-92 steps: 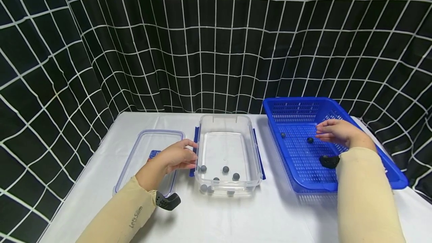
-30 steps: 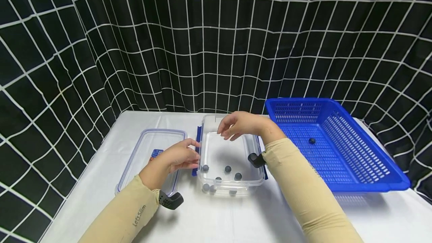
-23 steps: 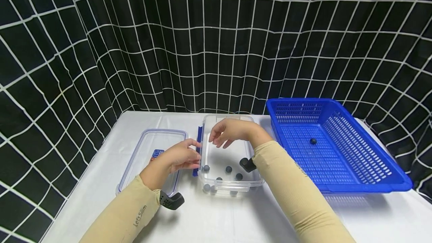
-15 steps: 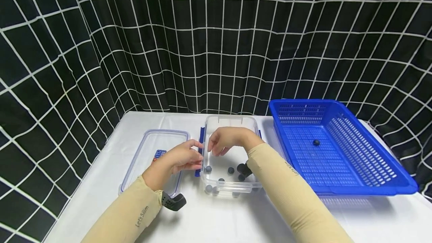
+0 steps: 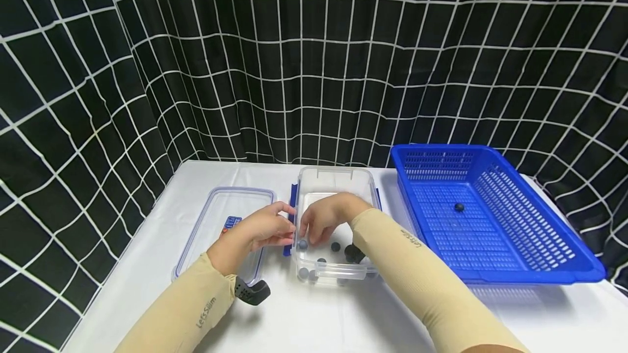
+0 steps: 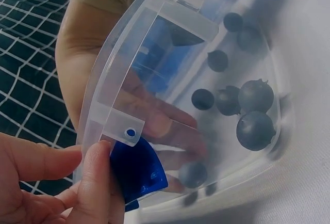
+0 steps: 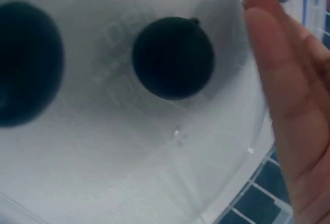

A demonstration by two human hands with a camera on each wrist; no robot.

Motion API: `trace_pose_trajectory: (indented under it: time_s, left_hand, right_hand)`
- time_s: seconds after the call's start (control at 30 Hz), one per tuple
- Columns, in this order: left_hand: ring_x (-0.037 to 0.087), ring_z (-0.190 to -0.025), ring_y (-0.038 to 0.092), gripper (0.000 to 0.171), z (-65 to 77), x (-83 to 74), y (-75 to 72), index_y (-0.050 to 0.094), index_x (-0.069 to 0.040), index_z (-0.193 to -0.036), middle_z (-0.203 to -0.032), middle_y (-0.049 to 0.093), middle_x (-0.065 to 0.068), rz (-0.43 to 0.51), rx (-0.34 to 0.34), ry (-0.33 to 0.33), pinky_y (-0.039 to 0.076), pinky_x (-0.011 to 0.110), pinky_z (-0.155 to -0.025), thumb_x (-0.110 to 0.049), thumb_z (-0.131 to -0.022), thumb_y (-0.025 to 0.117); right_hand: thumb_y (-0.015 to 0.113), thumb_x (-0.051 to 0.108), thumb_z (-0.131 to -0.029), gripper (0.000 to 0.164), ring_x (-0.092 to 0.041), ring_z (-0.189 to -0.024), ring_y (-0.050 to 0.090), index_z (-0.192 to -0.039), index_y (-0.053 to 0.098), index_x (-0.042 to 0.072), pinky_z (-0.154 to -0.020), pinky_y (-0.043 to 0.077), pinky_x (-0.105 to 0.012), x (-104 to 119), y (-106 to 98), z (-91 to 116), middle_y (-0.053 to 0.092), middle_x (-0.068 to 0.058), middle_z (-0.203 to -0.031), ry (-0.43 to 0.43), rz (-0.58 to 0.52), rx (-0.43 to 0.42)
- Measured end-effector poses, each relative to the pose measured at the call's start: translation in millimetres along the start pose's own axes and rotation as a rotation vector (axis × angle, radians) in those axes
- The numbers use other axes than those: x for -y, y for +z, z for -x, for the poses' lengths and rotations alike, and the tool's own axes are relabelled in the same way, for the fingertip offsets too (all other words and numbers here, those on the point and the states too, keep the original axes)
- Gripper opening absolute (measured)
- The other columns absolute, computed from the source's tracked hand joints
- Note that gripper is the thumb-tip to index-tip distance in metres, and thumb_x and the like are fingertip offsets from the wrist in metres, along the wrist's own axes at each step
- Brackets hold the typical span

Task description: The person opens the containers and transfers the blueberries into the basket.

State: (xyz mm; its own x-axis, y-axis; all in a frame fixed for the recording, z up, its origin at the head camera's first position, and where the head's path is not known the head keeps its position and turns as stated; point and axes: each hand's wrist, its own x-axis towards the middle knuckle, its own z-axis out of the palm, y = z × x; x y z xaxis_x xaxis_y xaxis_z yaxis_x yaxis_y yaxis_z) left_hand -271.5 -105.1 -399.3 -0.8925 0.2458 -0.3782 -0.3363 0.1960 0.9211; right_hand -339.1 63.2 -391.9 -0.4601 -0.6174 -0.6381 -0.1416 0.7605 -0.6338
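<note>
My left hand (image 5: pixel 267 227) rests its fingertips against the blue side latch (image 6: pixel 138 167) of a clear plastic box (image 5: pixel 338 178). Inside that box, my right hand (image 5: pixel 326 217) reaches down with bent fingers near the left wall. Through the wall, the left wrist view shows a blueberry (image 6: pixel 193 175) between the right fingertips; the head view hides it. Several dark blueberries (image 5: pixel 336 247) lie toward the box's front, one blueberry (image 5: pixel 303 244) close below the right fingers. The right wrist view shows a large, blurred blueberry (image 7: pixel 173 58) beside the fingers (image 7: pixel 281 79).
A blue perforated basket (image 5: pixel 409 217) stands on the right, with one blueberry (image 5: pixel 459 207) on its floor. The box's clear lid (image 5: pixel 216 195) lies left, partly under the left forearm. A white cloth (image 5: pixel 314 315) covers the table; black gridded curtains (image 5: pixel 324 59) hang behind.
My right hand has gone from the basket leftward into the box and lowered toward its floor. One of two blueberries visible in the basket is gone from there. The left hand stays at the latch.
</note>
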Motion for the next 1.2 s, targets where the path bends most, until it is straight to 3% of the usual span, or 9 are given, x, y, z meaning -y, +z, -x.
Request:
trace_pose_trajectory:
  time_s: [0.23,0.4,0.6,0.93,1.2]
  left_hand:
    - [0.020,-0.073,0.060,0.039,0.3,-1.4,1.0,0.044,-0.006,-0.121,-0.088,0.057,0.015,0.006,0.003,0.001,0.057,0.029,-0.070,0.005,-0.084,0.051]
    - [0.020,-0.074,0.060,0.038,1.1,-1.9,0.9,0.045,-0.007,-0.121,-0.089,0.056,0.015,-0.013,-0.010,-0.008,0.057,0.030,-0.070,0.004,-0.085,0.052]
    - [0.020,-0.073,0.059,0.038,3.2,-3.0,1.0,0.044,-0.006,-0.121,-0.087,0.055,0.014,-0.021,-0.007,-0.004,0.057,0.030,-0.069,0.003,-0.085,0.052]
    - [0.021,-0.073,0.060,0.038,2.3,-3.7,1.0,0.045,-0.006,-0.120,-0.086,0.054,0.014,-0.025,-0.002,-0.006,0.057,0.030,-0.069,0.004,-0.084,0.053]
    - [0.021,-0.073,0.060,0.038,1.2,-3.2,0.4,0.044,-0.007,-0.121,-0.089,0.055,0.014,-0.030,-0.006,-0.007,0.057,0.030,-0.069,0.003,-0.085,0.054]
  right_hand:
    - [0.058,-0.010,-0.079,0.024,-0.018,-0.086,0.061,-0.103,0.058,-0.004,-0.081,0.054,-0.031,0,2,-3,0.060,-0.010,-0.095,-0.008,-0.050,0.010]
    - [0.060,-0.009,-0.077,0.023,-0.016,-0.083,0.060,-0.100,0.059,-0.002,-0.077,0.055,-0.027,-1,-3,-3,0.060,-0.009,-0.094,-0.053,-0.025,-0.122]
    - [0.060,-0.006,-0.080,0.016,-0.018,-0.078,0.062,-0.096,0.057,-0.002,-0.074,0.056,-0.029,-1,-11,-1,0.062,-0.010,-0.086,-0.100,-0.095,-0.226]
    - [0.059,-0.002,-0.083,0.007,-0.022,-0.081,0.064,-0.090,0.055,-0.002,-0.075,0.057,-0.032,0,-17,8,0.065,-0.013,-0.087,-0.159,-0.149,-0.230]
    - [0.058,-0.004,-0.082,0.013,-0.024,-0.088,0.064,-0.095,0.057,-0.001,-0.078,0.056,-0.033,6,-25,23,0.065,-0.011,-0.090,-0.228,-0.175,-0.259]
